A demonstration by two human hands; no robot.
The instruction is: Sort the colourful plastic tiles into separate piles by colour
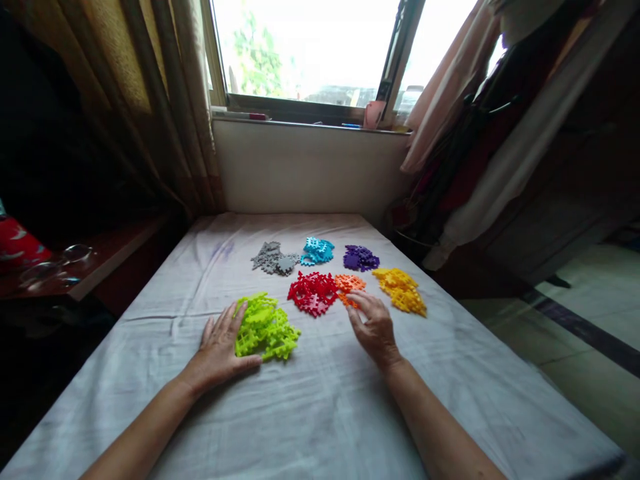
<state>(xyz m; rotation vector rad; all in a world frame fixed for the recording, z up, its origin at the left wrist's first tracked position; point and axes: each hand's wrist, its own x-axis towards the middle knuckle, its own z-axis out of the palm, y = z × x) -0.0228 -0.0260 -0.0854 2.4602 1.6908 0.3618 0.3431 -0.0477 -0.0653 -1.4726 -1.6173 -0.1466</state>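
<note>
My left hand [223,344] rests on the sheet with fingers spread, its fingertips and thumb against the left side of a heap of lime-green interlocking plastic pieces [267,327]. My right hand [374,328] reaches over the near edge of a small orange pile [349,285], fingers stretched out and slightly bent; nothing shows in its grasp. Whether the right fingertips touch the orange pieces I cannot tell. Left of the orange pile and close against it lies a red heap [314,293]. A yellow pile [401,291] sits to the right of the right hand.
Farther back lie grey [274,259], light-blue [317,251] and purple [361,257] piles. A pale sheet [300,413] covers the surface. A side table [115,257] with glasses stands left; hanging clothes [470,133] are at the right. A pink cup [373,114] stands on the windowsill.
</note>
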